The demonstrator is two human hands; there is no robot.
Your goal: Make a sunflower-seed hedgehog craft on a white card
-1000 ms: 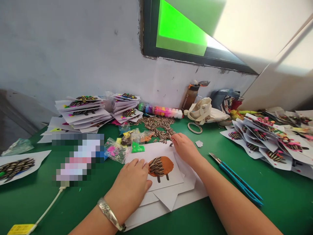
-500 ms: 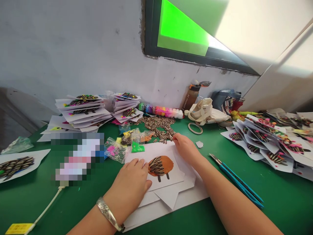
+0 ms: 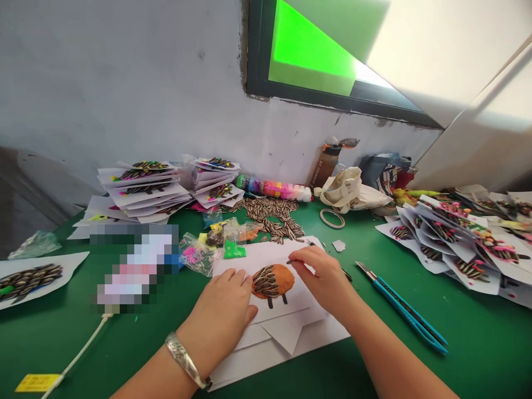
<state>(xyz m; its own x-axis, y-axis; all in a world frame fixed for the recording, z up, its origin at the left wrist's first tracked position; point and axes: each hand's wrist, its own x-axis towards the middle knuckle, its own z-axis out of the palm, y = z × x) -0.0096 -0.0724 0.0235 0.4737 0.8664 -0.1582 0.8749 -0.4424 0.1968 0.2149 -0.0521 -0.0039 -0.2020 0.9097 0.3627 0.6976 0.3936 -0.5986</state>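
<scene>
My left hand (image 3: 226,302) lies flat on a white paper sheet (image 3: 266,316), its fingers stretched beside a picture with an orange clay oval (image 3: 284,279). Striped sunflower seeds (image 3: 266,282) overlap on the left part of the clay, and two dark legs show below it. Above the clay's right edge, my right hand (image 3: 318,271) pinches a single sunflower seed (image 3: 290,261) between thumb and fingertips. A pile of loose seeds (image 3: 270,213) lies behind the sheet.
Bags of coloured clay (image 3: 235,249) sit left of the seed pile. A blue-handled craft knife (image 3: 409,313) and a roll of tape (image 3: 331,218) lie to the right. Stacked seed pictures (image 3: 143,194) stand at back left, more pictures (image 3: 457,238) at right. A bottle (image 3: 326,165) stands by the wall.
My right hand has come back from the edge of the seed pile towards the clay oval, now with a seed in its fingertips. My left hand has stayed on the paper.
</scene>
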